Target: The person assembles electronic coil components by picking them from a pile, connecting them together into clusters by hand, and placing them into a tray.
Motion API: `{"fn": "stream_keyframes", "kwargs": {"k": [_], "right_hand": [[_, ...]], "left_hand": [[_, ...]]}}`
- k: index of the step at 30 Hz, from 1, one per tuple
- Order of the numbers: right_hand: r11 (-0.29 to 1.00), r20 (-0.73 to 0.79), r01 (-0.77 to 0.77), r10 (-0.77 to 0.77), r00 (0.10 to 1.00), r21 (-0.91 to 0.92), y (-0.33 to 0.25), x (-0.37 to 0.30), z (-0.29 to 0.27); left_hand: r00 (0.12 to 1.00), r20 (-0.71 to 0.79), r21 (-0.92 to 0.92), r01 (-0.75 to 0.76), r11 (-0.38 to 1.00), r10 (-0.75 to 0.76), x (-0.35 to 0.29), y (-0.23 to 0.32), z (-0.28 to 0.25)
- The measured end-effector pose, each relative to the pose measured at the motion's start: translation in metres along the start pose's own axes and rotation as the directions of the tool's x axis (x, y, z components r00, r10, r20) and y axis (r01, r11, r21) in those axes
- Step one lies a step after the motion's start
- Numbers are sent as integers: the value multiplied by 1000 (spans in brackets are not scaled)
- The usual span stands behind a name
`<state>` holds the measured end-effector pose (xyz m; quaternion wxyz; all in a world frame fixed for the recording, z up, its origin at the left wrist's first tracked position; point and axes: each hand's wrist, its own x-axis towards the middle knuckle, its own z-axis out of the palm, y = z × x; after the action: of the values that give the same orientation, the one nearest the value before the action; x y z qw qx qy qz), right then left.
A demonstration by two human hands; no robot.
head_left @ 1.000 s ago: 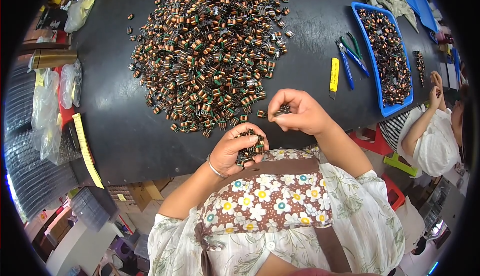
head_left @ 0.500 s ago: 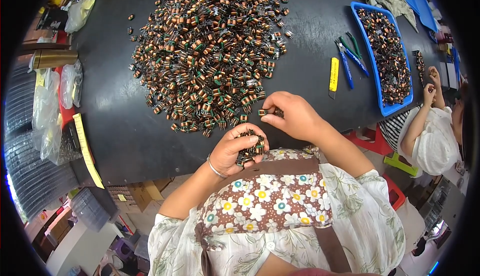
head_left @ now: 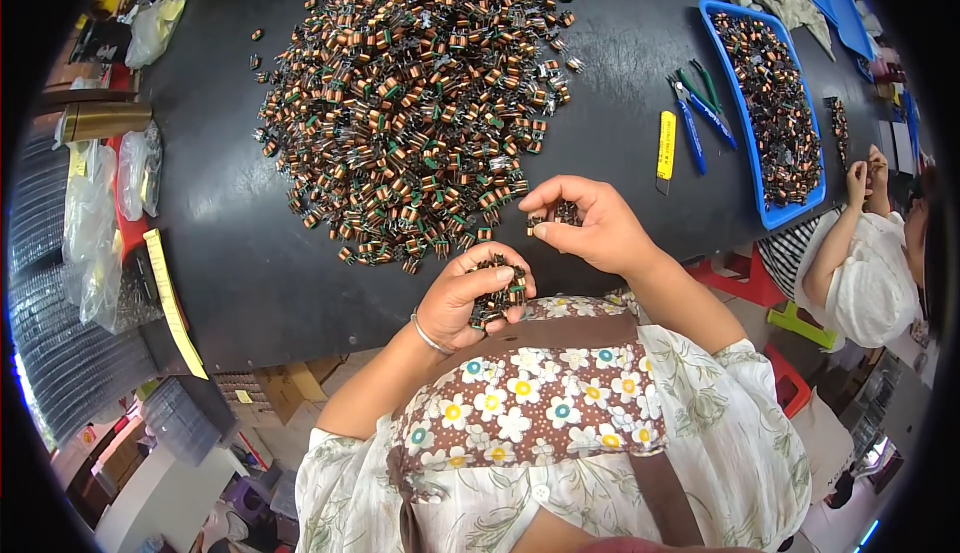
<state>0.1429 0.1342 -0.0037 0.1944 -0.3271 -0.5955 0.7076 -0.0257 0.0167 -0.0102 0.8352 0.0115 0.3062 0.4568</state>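
Note:
A large heap of small copper-wound coils [head_left: 410,103], with black and green bases and metal pins, covers the middle of the black table [head_left: 220,193]. My left hand [head_left: 462,298] is closed round a clump of these coils [head_left: 500,298] at the table's near edge. To its right, my right hand [head_left: 590,228] has its fingers curled round several more coils [head_left: 566,215]. One coil [head_left: 537,224] sits between its thumb and fingertips. The two hands are a little apart, just below the heap's near edge.
On the right lie a yellow cutter knife [head_left: 666,151] and pliers with blue and green handles [head_left: 706,118]. Beyond them stands a blue tray [head_left: 765,221] full of coils. A co-worker's hands [head_left: 867,178] are at the far right. Plastic bags [head_left: 90,233] hang at the left.
My right hand has turned and opened slightly, showing more of the coils in its palm. My left hand stays in place. The co-worker's hands at the right have shifted.

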Motion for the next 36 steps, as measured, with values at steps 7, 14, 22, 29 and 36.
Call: {"fn": "stream_keyframes", "kwargs": {"k": [7,14,22,29,36], "right_hand": [[992,63,-41,33,997,120,-8,1,-3],[797,96,-222,204,974,562,-2,9,-13],[642,11,174,-250,968,-746,2,20,5],[964,-81,-20,-2,997,-265,-6,8,3],[981,-19,-149,152,988,123,0,0,3]], "left_hand": [[999,32,-63,-11,998,13,1,0,-1],[998,69,-27,-12,1000,13,3,0,-3],[999,47,-7,-13,1000,13,2,-2,-2],[999,30,-1,-14,1000,14,1,-2,-2],[1000,29,12,-6,1000,5,2,1,-1]]}}
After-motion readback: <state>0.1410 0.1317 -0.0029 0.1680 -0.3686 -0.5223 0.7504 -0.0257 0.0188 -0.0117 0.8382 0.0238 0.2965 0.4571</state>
